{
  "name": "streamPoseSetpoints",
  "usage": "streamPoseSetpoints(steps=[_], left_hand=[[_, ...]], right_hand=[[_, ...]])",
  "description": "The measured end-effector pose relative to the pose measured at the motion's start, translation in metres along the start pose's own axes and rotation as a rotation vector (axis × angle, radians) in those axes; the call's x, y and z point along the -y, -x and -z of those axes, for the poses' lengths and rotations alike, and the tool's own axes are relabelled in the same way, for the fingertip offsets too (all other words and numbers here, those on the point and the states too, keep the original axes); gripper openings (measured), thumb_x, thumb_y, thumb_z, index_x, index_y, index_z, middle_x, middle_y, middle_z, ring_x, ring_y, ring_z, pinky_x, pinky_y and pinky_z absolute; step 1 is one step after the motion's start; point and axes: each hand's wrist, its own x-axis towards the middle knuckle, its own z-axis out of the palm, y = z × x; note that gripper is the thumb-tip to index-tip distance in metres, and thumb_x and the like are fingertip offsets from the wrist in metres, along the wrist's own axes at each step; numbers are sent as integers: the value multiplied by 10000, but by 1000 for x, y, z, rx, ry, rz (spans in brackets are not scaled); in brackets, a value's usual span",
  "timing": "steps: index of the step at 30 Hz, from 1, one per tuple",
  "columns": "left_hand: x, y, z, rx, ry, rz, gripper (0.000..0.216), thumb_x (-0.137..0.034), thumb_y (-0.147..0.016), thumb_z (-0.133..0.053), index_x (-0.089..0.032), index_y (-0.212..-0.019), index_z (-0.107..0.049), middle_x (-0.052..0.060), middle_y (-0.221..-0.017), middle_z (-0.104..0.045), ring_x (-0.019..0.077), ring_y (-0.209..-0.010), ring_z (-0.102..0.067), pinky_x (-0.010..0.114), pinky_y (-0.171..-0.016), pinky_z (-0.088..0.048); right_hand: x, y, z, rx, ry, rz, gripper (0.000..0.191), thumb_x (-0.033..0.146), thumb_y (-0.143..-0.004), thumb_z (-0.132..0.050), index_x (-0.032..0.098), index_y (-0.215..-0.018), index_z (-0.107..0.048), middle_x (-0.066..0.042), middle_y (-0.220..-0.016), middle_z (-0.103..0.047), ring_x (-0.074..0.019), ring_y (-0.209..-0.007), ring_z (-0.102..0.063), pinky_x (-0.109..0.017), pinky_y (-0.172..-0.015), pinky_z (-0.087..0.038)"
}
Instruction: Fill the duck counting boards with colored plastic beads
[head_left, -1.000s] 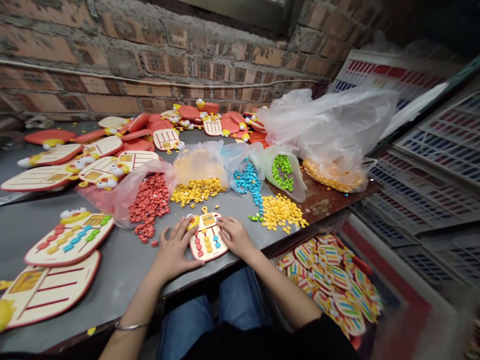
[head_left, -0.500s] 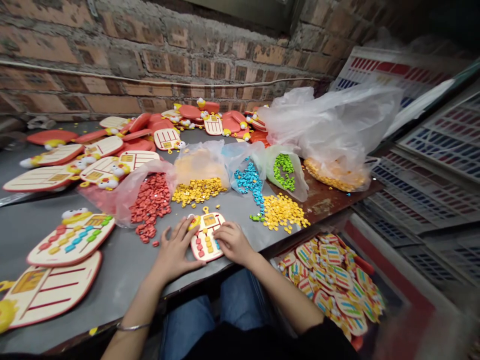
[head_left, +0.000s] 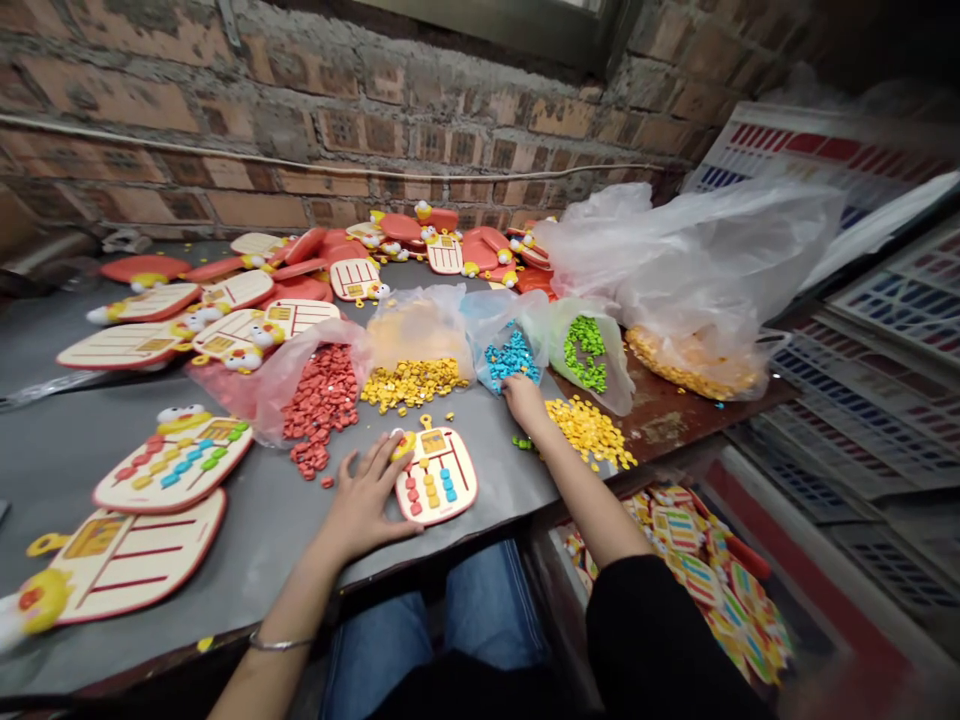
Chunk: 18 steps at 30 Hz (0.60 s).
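Right hand (head_left: 523, 402) moved from bead board (head_left: 439, 480) to blue beads (head_left: 511, 360) (fingers touching, hold unclear); left hand (head_left: 366, 503) splayed open against board.

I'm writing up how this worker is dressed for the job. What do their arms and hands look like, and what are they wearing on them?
The left hand and the right hand are bare, with no gloves. A thin silver-coloured metal bangle circles the left wrist. A black fabric sleeve covers the right arm above the bare forearm.
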Motion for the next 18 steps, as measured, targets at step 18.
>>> streamPoseSetpoints(steps=[18], left_hand=[[-3,0,4,33,9,3,962,-744,-647,-645,-253,-1437,-399,124,-1578,-220,369,-1430,-210,582,-1121,-91]], right_hand=[[74,75,-27,86,-201,501,170,106,-884,-549,177,-815,-687,-96,-879,-675,-228,-873,-530,-367,-794,-474]])
